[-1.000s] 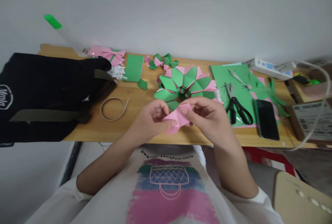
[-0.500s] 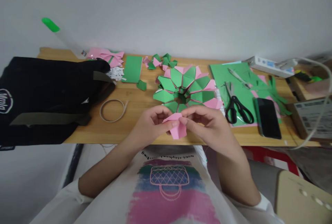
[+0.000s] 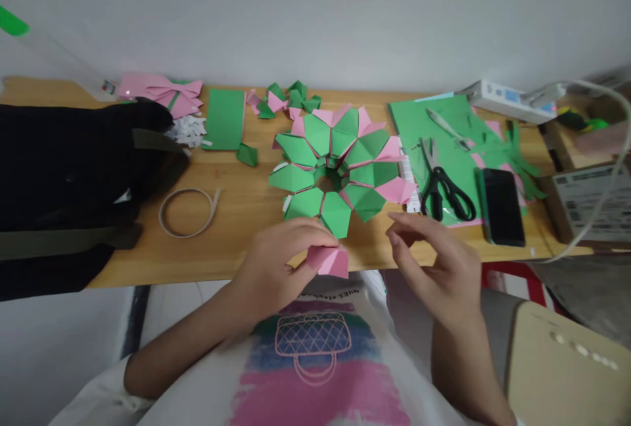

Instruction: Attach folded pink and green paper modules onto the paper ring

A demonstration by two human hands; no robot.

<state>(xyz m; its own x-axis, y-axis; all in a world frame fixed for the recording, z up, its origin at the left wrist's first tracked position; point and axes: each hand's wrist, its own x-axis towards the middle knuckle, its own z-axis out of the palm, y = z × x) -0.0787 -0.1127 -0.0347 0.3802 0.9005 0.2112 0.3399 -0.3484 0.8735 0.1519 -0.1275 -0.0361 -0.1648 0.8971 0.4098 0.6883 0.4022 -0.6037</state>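
Observation:
Between the thumb and fingers of my left hand (image 3: 283, 258) is a pink folded paper piece (image 3: 335, 263), held at the table's front edge. Just beyond it lies a ring of green and pink folded paper (image 3: 335, 212), with a round hole in its middle. My right hand (image 3: 436, 258) hovers to the right of the pink piece, apart from it, thumb and forefinger separated and nothing visible between them. Black-handled scissors (image 3: 446, 192) lie beyond my right hand on green paper sheets (image 3: 411, 120).
A black bag (image 3: 73, 183) covers the table's left side. Near it are a coiled strip (image 3: 185, 235), a green paper stack (image 3: 224, 120) and pink folded papers (image 3: 162, 92). Small folded pieces (image 3: 298, 94) sit behind the ring. At right are a phone (image 3: 501, 206) and power strip (image 3: 507, 102).
My right hand has let go of the pink paper piece and moved off to the right. My left hand keeps hold of it. The view has shifted slightly.

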